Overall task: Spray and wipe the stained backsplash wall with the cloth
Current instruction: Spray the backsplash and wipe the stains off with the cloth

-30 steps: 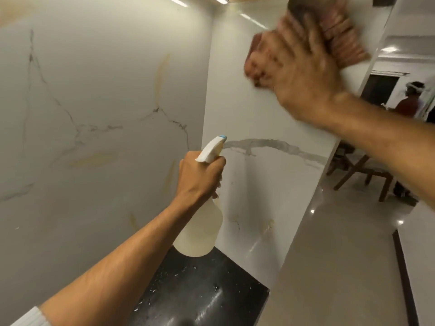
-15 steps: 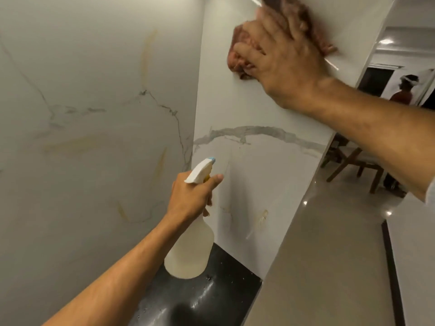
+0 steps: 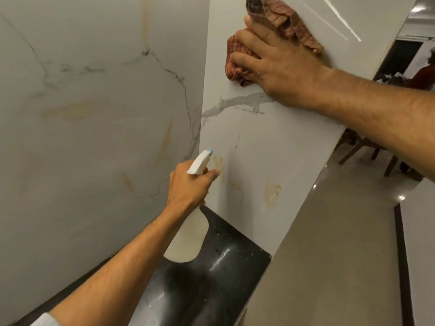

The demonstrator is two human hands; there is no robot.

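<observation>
- Filling the left half of the frame, a glossy white marble-look backsplash wall (image 3: pixel 82 137) carries thin grey veins and several pale yellow-brown streaks, one faint smear in the middle left and one slanted streak nearer the corner.
- In the lower centre, the left hand (image 3: pixel 188 187) is closed round the neck of a translucent cream plastic spray bottle (image 3: pixel 188 238), whose white trigger head with a blue nozzle tip points up and right toward the corner panel; the bottle body hangs below the fist, above the counter.
- Beneath it, a black polished stone countertop (image 3: pixel 223 274) shows scattered water droplets.
- On the white veined side panel (image 3: pixel 254 142) right of the corner, yellow-brown stains (image 3: pixel 272 194) sit low down, just right of the nozzle and further right near the panel edge.
- At the upper centre right, the right hand (image 3: pixel 280 64) presses a crumpled reddish-brown checked cloth (image 3: pixel 282 20) flat against that panel, fingers spread over the fabric, above a grey vein.
- At the far right, a shiny tiled floor (image 3: pixel 341 231) and wooden chair legs (image 3: pixel 367 151) appear.
</observation>
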